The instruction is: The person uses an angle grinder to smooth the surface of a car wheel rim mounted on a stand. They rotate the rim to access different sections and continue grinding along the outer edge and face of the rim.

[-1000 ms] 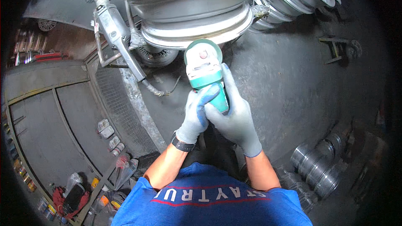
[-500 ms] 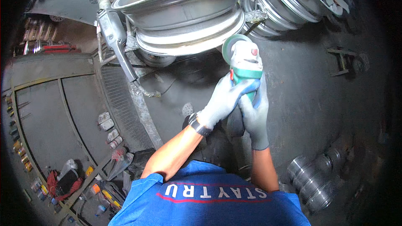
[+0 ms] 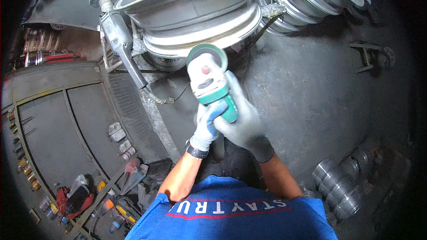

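Both my hands wear pale work gloves and grip one angle grinder (image 3: 209,84), which has a white and green body. My left hand (image 3: 208,124) wraps round the lower left of the green body. Around its right side lies my right hand (image 3: 242,120), fingers stretching up along it, a little blurred. The grinder's disc guard (image 3: 218,52) tops the tool, overlapping the lower edge of a large silver wheel rim (image 3: 204,40) in the picture. I cannot tell whether the disc touches it. The rim is held on a metal stand.
A second, grey power tool (image 3: 118,35) with a round disc hangs left of the rim. More rims (image 3: 302,4) stand at the upper right, and stacked ones (image 3: 336,186) lie lower right. A metal-framed bench (image 3: 69,106) with bottles and bags is on the left.
The grinder has moved left and slightly down in the picture, held in both hands, from the rim's right end to below its middle.
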The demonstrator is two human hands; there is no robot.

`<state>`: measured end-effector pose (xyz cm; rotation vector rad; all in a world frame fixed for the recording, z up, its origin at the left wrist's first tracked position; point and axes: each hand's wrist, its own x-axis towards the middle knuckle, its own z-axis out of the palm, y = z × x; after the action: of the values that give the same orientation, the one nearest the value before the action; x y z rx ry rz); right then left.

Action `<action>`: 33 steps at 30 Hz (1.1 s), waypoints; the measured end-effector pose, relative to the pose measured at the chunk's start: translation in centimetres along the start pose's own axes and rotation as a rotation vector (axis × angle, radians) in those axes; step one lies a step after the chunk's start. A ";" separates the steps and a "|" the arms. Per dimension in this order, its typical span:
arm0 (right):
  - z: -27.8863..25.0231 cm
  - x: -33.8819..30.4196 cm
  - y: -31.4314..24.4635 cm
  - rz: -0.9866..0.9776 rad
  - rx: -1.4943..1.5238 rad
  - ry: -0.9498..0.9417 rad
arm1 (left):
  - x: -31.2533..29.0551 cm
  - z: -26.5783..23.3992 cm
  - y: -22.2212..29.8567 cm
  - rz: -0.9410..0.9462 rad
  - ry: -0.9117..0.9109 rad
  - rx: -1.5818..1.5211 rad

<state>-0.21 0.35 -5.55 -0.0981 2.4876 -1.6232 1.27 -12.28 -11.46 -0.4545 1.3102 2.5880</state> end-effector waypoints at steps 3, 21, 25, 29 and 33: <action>-2.0 -0.3 -0.5 0.050 0.124 0.048 | 1.1 2.4 0.4 -0.126 -0.132 0.022; 7.2 -1.3 0.9 -0.108 0.074 0.208 | 0.2 -4.9 3.3 -0.112 -0.259 0.061; 7.5 -1.2 1.4 -0.092 0.058 0.198 | 0.7 -5.8 2.4 -0.122 -0.196 0.059; 5.7 -1.6 2.7 -0.087 0.087 0.226 | 1.6 -3.8 1.7 -0.088 -0.300 0.097; 3.1 -1.7 3.8 -0.089 0.232 0.311 | 3.2 -0.7 -0.2 -0.017 -0.422 0.131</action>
<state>2.13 -0.67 -10.07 0.0805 2.5148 -2.0944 -1.48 -12.58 -13.16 0.1002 1.2988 2.3858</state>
